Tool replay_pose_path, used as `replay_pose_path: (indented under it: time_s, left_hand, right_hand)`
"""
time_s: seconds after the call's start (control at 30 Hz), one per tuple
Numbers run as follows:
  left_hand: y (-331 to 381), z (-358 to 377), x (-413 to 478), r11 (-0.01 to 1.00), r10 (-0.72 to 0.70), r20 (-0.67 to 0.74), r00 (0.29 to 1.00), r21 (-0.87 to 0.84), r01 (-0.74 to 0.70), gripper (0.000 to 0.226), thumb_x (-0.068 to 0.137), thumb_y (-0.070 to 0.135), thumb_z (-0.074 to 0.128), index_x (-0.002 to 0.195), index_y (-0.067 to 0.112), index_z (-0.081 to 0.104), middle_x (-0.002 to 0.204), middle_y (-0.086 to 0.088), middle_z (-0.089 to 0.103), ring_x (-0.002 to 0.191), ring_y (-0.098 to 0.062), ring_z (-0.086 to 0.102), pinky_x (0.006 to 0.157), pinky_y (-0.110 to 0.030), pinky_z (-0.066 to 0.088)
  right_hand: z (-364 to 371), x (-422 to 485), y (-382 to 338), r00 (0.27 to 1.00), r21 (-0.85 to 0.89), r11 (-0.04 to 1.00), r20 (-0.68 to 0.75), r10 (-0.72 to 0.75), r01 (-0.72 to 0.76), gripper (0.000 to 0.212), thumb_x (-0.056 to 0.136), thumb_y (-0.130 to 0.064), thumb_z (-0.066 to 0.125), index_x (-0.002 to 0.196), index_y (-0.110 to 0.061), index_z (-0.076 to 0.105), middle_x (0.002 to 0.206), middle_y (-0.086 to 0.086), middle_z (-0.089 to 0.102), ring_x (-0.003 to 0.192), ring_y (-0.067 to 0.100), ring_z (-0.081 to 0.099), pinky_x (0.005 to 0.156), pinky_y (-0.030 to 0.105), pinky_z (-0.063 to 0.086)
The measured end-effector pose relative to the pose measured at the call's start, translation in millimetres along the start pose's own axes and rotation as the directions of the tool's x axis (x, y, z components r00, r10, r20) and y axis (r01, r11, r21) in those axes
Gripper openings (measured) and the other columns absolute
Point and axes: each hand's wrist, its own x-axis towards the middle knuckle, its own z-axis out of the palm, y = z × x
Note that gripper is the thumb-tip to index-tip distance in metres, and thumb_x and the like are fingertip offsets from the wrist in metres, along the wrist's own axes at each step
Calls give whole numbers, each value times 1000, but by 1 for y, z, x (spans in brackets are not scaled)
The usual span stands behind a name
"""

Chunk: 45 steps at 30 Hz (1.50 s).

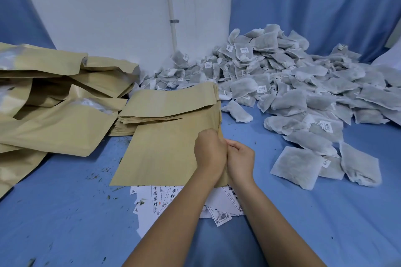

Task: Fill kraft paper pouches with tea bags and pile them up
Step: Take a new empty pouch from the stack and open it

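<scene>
Both hands meet at the right edge of a flat kraft pouch [165,154] lying mid-desk; left hand [210,151] and right hand [240,160] each pinch that edge; filled pouches [54,104] piled left; tea bags [293,84] heaped right; printed labels [156,199] lie beneath.

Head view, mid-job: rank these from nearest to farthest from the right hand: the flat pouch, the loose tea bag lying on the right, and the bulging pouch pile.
1. flat pouch: its right edge is gripped by the right hand.
2. loose tea bag: just to the right.
3. bulging pouch pile: far left.
</scene>
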Motion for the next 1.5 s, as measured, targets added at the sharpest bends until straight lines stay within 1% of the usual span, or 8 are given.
replay_pose_path:
  time_s: [0.17,0.47,0.63,0.97,1.07,1.17,1.33,1.5]
  left_hand:
    - [3,3,-4,977,129,11,992,169,-129,24,81,-7,41,65,11,38,78,-12,58,63,-22,44,53,-28,28]
    - [-13,3,-5,990,-20,-93,995,-144,6,28,82,8,53,55,5,45,59,-12,51,56,-22,36,55,-36,33]
    - [-13,0,-4,980,-109,-114,987,-181,88,29,73,4,50,47,11,39,46,-3,31,51,-19,21,45,-27,23]
    - [-13,5,-5,934,-153,-130,980,-342,100,16,71,1,53,58,-7,50,50,-8,34,60,-20,22,51,-28,27]
    - [-11,5,-7,986,-72,-73,995,-153,60,17,81,5,51,65,3,57,66,-8,59,61,-24,46,54,-30,36]
    - [-8,1,-4,992,-58,-24,998,115,61,35,85,1,48,55,9,33,78,-17,62,62,-23,43,49,-28,28]
    - [-3,-5,-3,993,-30,-31,999,110,33,41,80,-1,52,52,10,25,72,-20,58,66,-32,51,51,-31,27]
    - [-13,-10,-2,991,-135,-70,988,5,136,38,78,4,54,52,7,27,58,-13,46,60,-32,39,51,-31,25]
  right_hand:
    - [-2,1,2,998,45,997,8,57,-57,18,81,3,61,83,-8,75,81,12,74,84,29,70,82,44,57]
    - [-3,3,1,993,-138,988,103,-60,74,14,81,-9,65,93,-13,73,84,1,74,82,15,70,80,37,57]
    - [4,0,-1,987,-265,952,78,-140,156,20,81,-5,57,62,-5,65,57,1,61,57,13,52,56,27,42]
    - [1,5,-2,998,-131,991,42,-35,41,35,82,-3,55,51,-9,41,51,5,35,56,20,31,57,33,29]
    - [2,2,-2,998,-138,990,60,-32,40,19,81,-2,58,65,-9,64,66,8,65,64,19,56,64,36,47]
    - [2,1,0,998,-170,984,49,-39,47,22,80,-2,60,64,-15,68,69,5,70,65,16,62,65,33,51]
    - [3,-1,-1,997,-217,974,45,-63,72,24,82,-2,56,64,-15,64,65,-1,65,61,11,57,57,23,44]
    - [-3,5,1,993,-1,993,-2,122,-122,20,84,-4,60,65,-8,58,65,11,54,64,25,50,61,37,44]
